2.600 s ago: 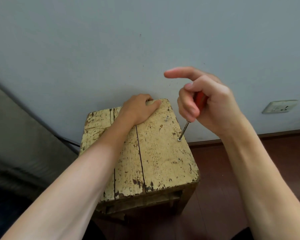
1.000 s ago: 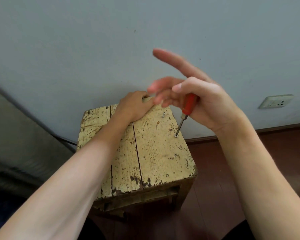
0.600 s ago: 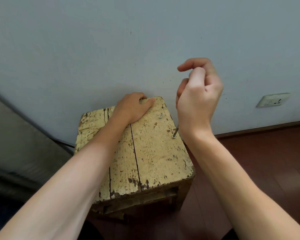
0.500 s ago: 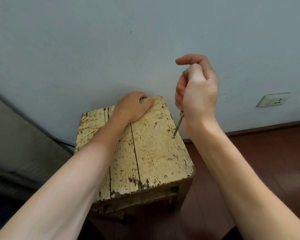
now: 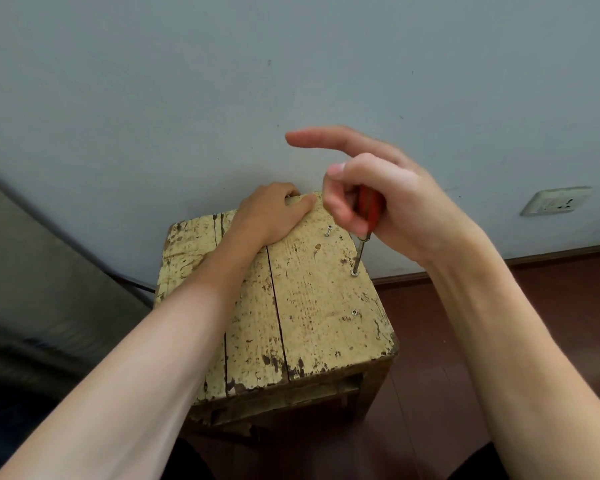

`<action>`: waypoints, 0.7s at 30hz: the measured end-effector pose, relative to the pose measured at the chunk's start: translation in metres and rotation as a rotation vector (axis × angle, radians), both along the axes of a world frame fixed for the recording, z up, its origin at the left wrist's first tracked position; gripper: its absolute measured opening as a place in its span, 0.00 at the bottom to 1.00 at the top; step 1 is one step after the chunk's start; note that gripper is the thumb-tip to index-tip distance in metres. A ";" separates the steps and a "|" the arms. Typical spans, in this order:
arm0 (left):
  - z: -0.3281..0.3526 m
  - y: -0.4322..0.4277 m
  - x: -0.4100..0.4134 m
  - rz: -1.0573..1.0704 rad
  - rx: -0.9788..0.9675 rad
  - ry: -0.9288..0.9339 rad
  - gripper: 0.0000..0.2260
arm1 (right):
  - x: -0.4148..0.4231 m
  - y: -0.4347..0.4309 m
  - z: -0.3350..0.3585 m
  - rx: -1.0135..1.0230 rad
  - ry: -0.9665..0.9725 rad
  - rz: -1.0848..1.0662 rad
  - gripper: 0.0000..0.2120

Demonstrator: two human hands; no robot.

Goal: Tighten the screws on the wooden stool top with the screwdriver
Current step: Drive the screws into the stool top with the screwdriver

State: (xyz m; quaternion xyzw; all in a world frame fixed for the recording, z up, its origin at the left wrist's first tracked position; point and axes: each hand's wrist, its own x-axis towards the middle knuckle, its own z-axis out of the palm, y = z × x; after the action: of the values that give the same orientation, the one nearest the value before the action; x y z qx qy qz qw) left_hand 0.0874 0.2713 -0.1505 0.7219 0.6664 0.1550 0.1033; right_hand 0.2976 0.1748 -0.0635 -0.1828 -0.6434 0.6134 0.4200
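A worn wooden stool (image 5: 312,306) with a chipped yellow top stands against the wall. My left hand (image 5: 271,213) grips its far edge, fingers curled over the rim. My right hand (image 5: 388,199) holds a red-handled screwdriver (image 5: 369,211) between curled fingers and thumb, index finger stretched out to the left. The metal shaft slants down and its tip sits in a screw (image 5: 354,273) near the top's right edge. A second screw (image 5: 354,312) lies flush nearer me. A third screw (image 5: 328,231) stands proud near the far edge.
A pale grey wall (image 5: 222,98) rises right behind the stool, with a white socket (image 5: 555,201) low on the right. Dark red wooden floor (image 5: 551,306) spreads to the right. A grey slanted surface (image 5: 32,271) and a dark cable lie at the left.
My right hand has turned on the screwdriver: half a second ago its back faced me with fingers bunched, now the red handle shows and the index finger is extended. The left hand has kept its hold.
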 end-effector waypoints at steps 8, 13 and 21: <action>-0.006 0.005 -0.003 0.002 0.029 -0.031 0.25 | -0.031 -0.007 0.000 -0.124 0.147 -0.762 0.19; -0.009 0.007 -0.004 0.005 0.030 -0.039 0.24 | -0.038 -0.009 0.000 -0.206 0.191 -0.896 0.16; -0.009 0.009 -0.004 0.004 0.009 -0.015 0.24 | 0.016 0.002 0.008 0.015 -0.146 0.016 0.28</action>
State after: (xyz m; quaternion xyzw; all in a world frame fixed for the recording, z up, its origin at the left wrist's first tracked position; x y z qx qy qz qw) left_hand 0.0833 0.2806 -0.1598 0.7200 0.6662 0.1636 0.1049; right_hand 0.3133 0.1769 -0.0558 -0.2187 -0.6783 0.5968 0.3687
